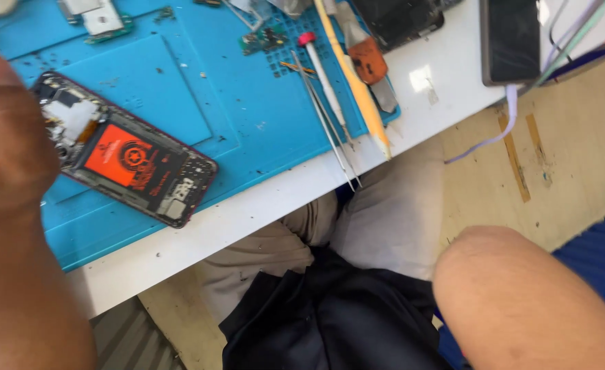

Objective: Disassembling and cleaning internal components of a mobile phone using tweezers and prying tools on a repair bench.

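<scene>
An opened phone (131, 164) with its back off lies on a blue work mat (199, 96), showing an orange battery and bare boards. My left hand (1, 130) is close to the camera and blurred. It covers the phone's upper left end, and its fingers cannot be made out. At the bottom right only a bare forearm or elbow (521, 301) of my right arm shows; the hand itself is out of frame.
Thin tweezers (326, 123), a red-capped screwdriver (321, 72), a long yellow stick (358, 89) and an orange-handled tool (367, 60) lie at the mat's right edge. Small circuit boards (104, 17) sit at the back. A dark phone (511, 38) rests on the white table (261, 199).
</scene>
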